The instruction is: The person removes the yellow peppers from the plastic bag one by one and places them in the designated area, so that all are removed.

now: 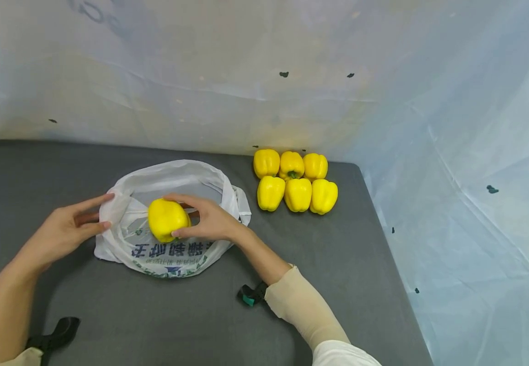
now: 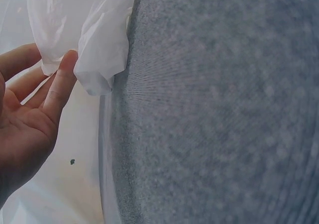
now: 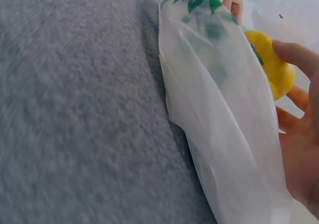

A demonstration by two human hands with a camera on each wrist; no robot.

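A white plastic bag (image 1: 168, 171) with printed lettering lies with its mouth spread wide on the dark table. My left hand (image 1: 63, 229) pinches the left side of its rim between thumb and fingers; the left wrist view shows the thumb on the white film (image 2: 102, 50). Over the bag's opening, my right hand (image 1: 211, 219) grips a yellow bell pepper (image 1: 167, 219), thumb on the near side and fingers round the far side. The right wrist view shows this pepper (image 3: 279, 72) partly hidden behind the bag wall (image 3: 224, 109).
Several more yellow bell peppers (image 1: 298, 195) sit in two rows near the table's back right corner. Pale plastic sheeting (image 1: 200, 91) hangs behind the grey table (image 1: 337, 284) and along its right side. Black straps (image 1: 251, 295) are on both wrists.
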